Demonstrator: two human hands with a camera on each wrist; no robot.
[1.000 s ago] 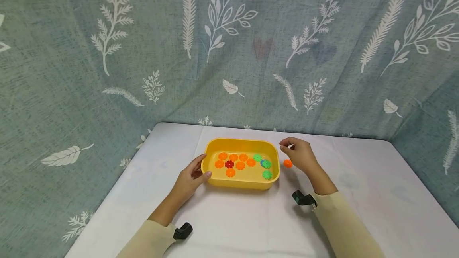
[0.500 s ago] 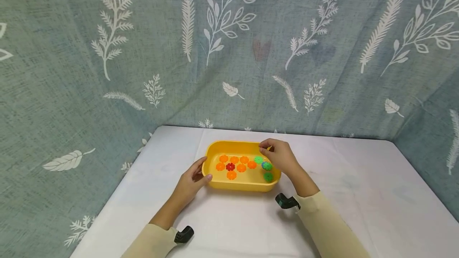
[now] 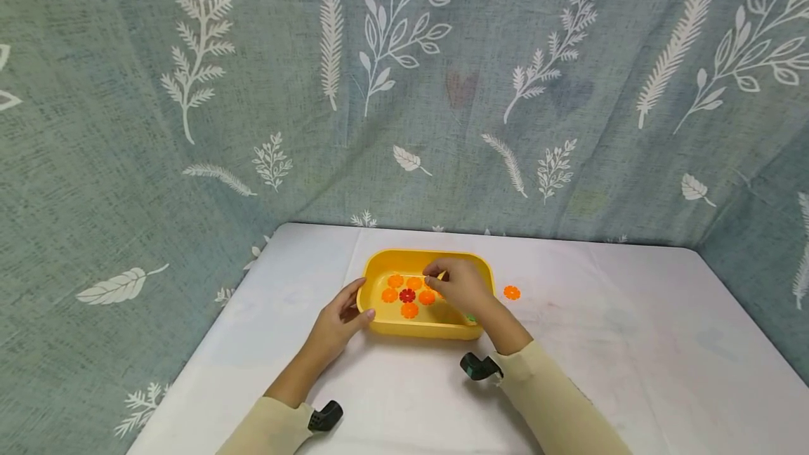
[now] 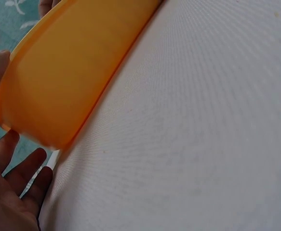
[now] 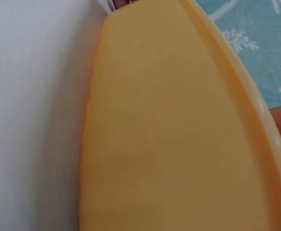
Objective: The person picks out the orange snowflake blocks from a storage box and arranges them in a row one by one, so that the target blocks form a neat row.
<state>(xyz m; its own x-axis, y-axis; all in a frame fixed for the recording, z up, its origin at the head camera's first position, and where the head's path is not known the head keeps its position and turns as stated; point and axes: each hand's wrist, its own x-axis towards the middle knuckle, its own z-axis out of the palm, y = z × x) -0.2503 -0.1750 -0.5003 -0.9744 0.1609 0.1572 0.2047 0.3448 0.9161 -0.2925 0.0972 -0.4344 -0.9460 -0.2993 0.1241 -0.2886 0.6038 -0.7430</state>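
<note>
My left hand (image 3: 333,323) grips the left end of a yellow plastic basin (image 3: 417,330), thumb at the near corner. In the left wrist view, that hand's fingers lie along the basin's outer wall (image 4: 68,72). My right hand (image 3: 464,288) reaches over the basin with bent fingers, its fingertips just above an orange flower-shaped disc; nothing shows between them. Inside lie several orange flower-shaped discs (image 3: 409,310) and a red one (image 3: 407,295). A green disc (image 3: 470,318) peeks out below the right hand, which hides the basin's right part. The right wrist view shows mostly basin wall (image 5: 169,115).
One orange flower-shaped disc (image 3: 512,292) lies on the white tablecloth (image 3: 607,314), just right of the basin. Behind the table hangs a green curtain (image 3: 442,125) with white leaf patterns. A black wrist camera (image 3: 479,366) sits at the right sleeve.
My right hand has moved left, from beside the loose orange disc, across the rim and over the basin's middle. The left hand keeps its hold on the basin.
</note>
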